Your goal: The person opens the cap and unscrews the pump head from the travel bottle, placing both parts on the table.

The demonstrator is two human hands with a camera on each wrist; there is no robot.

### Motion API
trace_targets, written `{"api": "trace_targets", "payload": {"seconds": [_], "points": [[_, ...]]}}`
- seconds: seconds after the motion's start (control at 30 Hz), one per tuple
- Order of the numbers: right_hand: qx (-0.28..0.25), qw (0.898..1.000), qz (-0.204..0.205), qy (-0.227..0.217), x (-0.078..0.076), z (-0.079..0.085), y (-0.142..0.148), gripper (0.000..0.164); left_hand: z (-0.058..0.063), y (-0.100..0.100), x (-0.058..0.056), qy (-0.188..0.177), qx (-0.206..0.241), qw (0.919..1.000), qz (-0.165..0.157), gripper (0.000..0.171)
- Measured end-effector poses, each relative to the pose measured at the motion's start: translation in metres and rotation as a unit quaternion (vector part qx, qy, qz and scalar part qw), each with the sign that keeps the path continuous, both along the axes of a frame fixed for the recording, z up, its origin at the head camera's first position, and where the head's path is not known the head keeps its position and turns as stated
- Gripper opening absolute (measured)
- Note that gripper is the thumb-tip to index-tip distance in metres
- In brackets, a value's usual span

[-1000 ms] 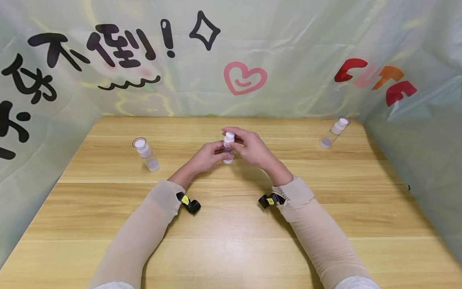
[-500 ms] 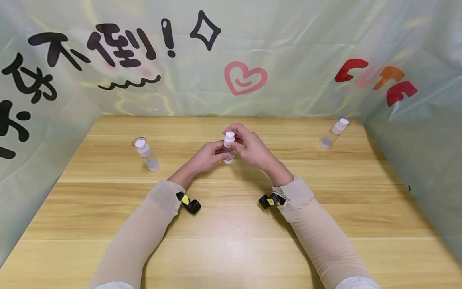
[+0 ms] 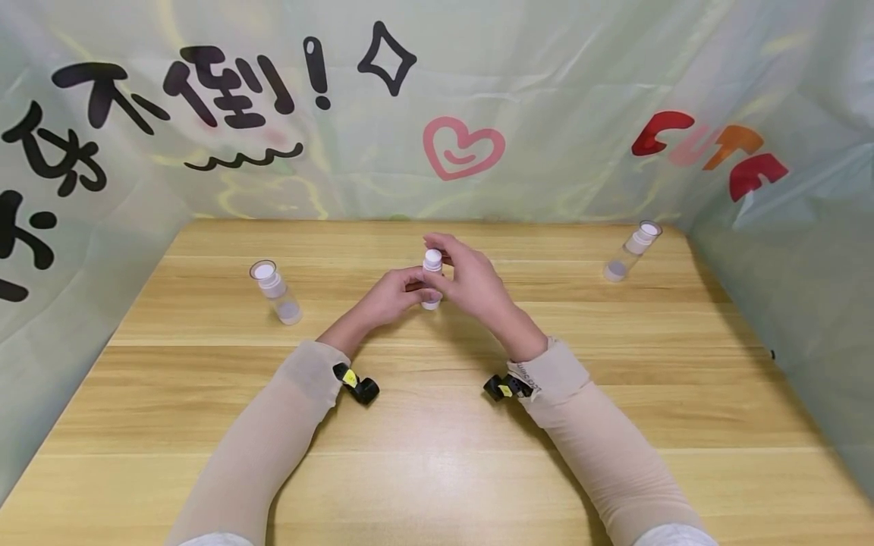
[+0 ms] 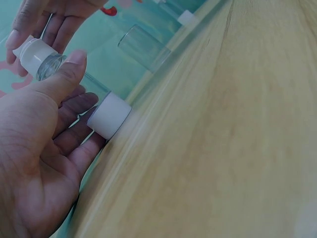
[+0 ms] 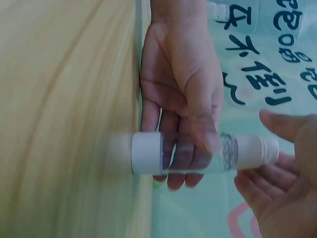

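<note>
A small pump bottle (image 3: 432, 282) with a clear body, white base (image 4: 110, 115) and white top (image 5: 255, 151) stands upright mid-table, toward the back. My left hand (image 3: 392, 296) grips its clear body, the thumb across the front and the fingers behind. Around the white top is my right hand (image 3: 471, 280). In the right wrist view, its thumb (image 5: 282, 126) is spread away from the top while the other fingers lie close against the far side. A clear open cylinder (image 4: 143, 49) stands behind the bottle in the left wrist view; the right hand hides it from the head view.
Another clear bottle with a white top (image 3: 275, 292) stands on the left of the wooden table (image 3: 437, 455). A similar bottle (image 3: 632, 250) is at the back right. A printed sheet (image 3: 546, 91) hangs round the back and sides.
My right hand has turned around the bottle's top, its wrist shifting slightly left and toward me and its fingers loosening. The left hand and the bottle have stayed in place.
</note>
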State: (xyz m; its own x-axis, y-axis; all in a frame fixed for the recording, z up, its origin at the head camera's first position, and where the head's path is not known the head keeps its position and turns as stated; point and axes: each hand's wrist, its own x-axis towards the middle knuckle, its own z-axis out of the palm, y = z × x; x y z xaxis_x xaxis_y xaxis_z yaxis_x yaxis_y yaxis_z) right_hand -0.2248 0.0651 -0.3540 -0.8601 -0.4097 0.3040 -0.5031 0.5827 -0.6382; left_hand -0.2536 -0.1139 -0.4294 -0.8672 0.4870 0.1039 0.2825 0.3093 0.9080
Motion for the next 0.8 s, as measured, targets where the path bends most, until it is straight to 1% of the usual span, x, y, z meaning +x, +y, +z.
{"api": "trace_targets", "payload": {"seconds": [0.2, 0.4, 0.57, 0.67, 0.8], "points": [[0.022, 0.997, -0.067, 0.021, 0.007, 0.000, -0.006, 0.053, 0.001, 0.001, 0.001, -0.006, -0.008, 0.9999, 0.001, 0.030], [0.049, 0.991, -0.113, 0.052, 0.011, -0.002, -0.013, 0.054, 0.001, 0.001, 0.000, 0.002, -0.015, 0.9999, 0.004, 0.028], [0.062, 0.986, -0.133, 0.080, 0.013, -0.006, -0.017, 0.054, 0.000, 0.001, -0.001, 0.007, -0.009, 0.9999, 0.005, 0.028], [0.062, 0.985, -0.133, 0.093, 0.013, -0.009, -0.018, 0.051, -0.001, 0.001, -0.001, 0.006, -0.011, 0.9999, 0.008, 0.029], [0.059, 0.985, -0.132, 0.099, 0.013, -0.010, -0.018, 0.047, 0.000, 0.001, -0.001, 0.008, -0.011, 0.9999, 0.007, 0.029]]}}
